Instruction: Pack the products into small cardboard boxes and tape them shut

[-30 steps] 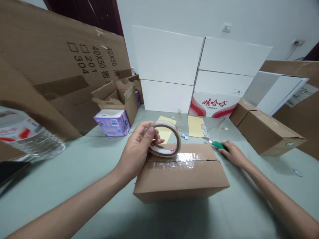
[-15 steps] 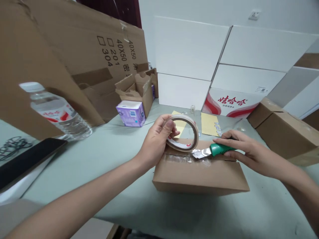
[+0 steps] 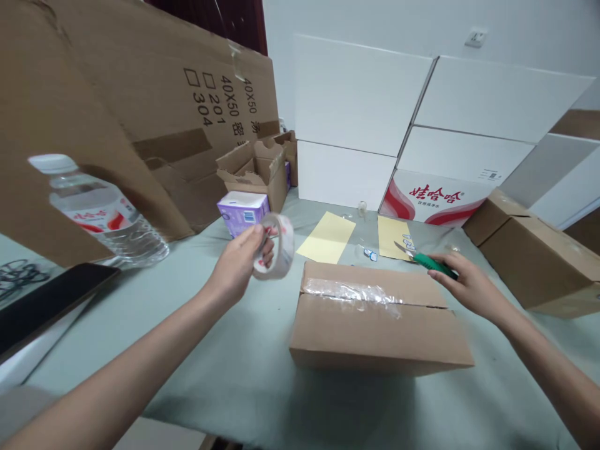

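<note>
A closed brown cardboard box point(image 3: 379, 325) lies on the pale green table in front of me, with a strip of clear tape along its top seam. My left hand point(image 3: 239, 265) is closed on a roll of clear tape point(image 3: 276, 247), held in the air to the left of the box. My right hand point(image 3: 464, 281) grips a green-handled utility knife point(image 3: 429, 261) to the right of the box, blade out and pointing left, clear of the tape strip.
Two yellow sheets point(image 3: 327, 237) lie behind the box. A purple tissue pack point(image 3: 241, 209) and an open small carton point(image 3: 255, 172) stand at the left, by a water bottle point(image 3: 94, 209) and large flattened cardboard point(image 3: 117, 106). White boxes point(image 3: 356, 119) line the back; a brown box point(image 3: 534, 253) sits right.
The knife met the tape at the roll half a second ago. Since then my left hand has carried the roll off to the left, and my right hand has drawn the knife back to the right.
</note>
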Demonstrator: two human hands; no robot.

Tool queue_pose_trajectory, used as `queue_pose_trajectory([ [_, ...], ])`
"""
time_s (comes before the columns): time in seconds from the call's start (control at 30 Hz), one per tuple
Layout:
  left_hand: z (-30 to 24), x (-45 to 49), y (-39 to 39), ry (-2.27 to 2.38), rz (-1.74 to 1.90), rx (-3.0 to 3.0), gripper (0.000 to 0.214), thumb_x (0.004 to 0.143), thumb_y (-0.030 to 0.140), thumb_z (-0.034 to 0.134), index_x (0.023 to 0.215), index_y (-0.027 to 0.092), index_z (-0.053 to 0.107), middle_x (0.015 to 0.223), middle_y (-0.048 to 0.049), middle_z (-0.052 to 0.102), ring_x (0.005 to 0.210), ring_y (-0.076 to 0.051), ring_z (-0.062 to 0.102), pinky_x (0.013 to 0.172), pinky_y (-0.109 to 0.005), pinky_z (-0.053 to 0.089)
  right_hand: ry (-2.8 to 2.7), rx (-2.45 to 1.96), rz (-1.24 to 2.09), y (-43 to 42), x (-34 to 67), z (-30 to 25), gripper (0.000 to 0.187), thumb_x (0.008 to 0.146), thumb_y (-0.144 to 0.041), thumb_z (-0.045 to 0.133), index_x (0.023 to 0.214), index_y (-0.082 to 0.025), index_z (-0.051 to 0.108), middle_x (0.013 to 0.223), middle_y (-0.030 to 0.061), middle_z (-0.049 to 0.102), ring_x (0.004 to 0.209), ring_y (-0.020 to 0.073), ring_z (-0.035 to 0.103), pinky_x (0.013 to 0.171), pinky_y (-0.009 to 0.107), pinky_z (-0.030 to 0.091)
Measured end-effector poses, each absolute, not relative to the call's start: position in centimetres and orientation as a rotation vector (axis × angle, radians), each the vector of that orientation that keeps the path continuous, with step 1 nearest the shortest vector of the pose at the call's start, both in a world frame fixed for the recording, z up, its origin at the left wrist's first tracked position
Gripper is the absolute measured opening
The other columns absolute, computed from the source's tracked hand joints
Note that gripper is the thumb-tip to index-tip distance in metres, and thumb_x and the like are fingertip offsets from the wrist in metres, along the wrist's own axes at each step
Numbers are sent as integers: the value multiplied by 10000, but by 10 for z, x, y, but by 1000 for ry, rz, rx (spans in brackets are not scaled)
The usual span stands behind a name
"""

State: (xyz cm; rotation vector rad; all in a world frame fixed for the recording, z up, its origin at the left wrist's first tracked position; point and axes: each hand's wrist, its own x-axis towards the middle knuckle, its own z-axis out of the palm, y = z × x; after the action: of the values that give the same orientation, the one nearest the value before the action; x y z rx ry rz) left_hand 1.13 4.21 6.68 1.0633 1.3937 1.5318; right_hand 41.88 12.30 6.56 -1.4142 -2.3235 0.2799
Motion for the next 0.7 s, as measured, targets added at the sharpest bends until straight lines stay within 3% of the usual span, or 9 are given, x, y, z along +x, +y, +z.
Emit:
queue_pose_trajectory([
  [0.1,35,-19,35,1652,1371,1157,396,758,574,635,772,178,620,522,51,439,474,-127,387,485,-245,302,-2304,-1493,326,125,433,28,390,876,-455,522,1083,-174,697,936,115,668,847,290,657,754,451,536],
  [0.2,15,-35,31,1831,1227,1262,356,685,538,667,718,184,657,537,10,518,557,-195,493,543,-287,376,-2253,-1508,380,121,435,8,425,844,-509,550,1077,-186,699,918,111,669,915,317,655,765,466,549],
  [0.3,12,-35,31,1964,1209,1362,389,699,537,636,867,191,695,898,-96,678,1019,-356,592,845,-417,482,-2155,-1481,440,111,436,17,552,920,-563,455,1331,-210,561,1157,159,658,1106,333,625,820,488,564],
  [0.4,20,-15,22,1878,1308,1518,568,837,602,501,1234,210,607,1390,-137,528,1391,-359,372,1138,-491,323,-2141,-1233,705,89,440,39,735,928,-721,313,1538,-313,273,1444,141,524,1302,296,549,957,464,541],
  [0.5,28,22,0,1407,1335,1614,659,916,654,355,1472,305,404,1597,-69,332,1474,-329,292,1192,-492,294,-2256,-933,1059,61,438,54,1145,690,-929,404,1583,-363,-35,1647,118,223,1479,333,313,1092,522,426],
  [0.57,29,47,-17,1266,1282,1534,671,919,672,315,1518,369,328,1649,-3,246,1510,-344,215,1223,-518,231,-2356,-955,1094,47,429,53,1324,621,-897,570,1568,-328,-159,1676,147,53,1514,358,191,1135,570,339],
  [0.63,28,66,-29,1349,1256,1442,671,899,693,323,1516,430,307,1658,56,215,1518,-366,178,1243,-541,146,-2366,-1019,1019,41,415,47,1375,646,-783,695,1564,-272,-190,1666,197,3,1524,369,137,1156,593,272],
  [0.7,28,76,-32,1473,1227,1455,698,865,730,309,1516,486,250,1654,96,215,1503,-389,218,1231,-551,204,-2285,-1006,939,39,403,42,1344,641,-708,741,1580,-253,-106,1649,215,67,1517,379,160,1162,600,248],
])
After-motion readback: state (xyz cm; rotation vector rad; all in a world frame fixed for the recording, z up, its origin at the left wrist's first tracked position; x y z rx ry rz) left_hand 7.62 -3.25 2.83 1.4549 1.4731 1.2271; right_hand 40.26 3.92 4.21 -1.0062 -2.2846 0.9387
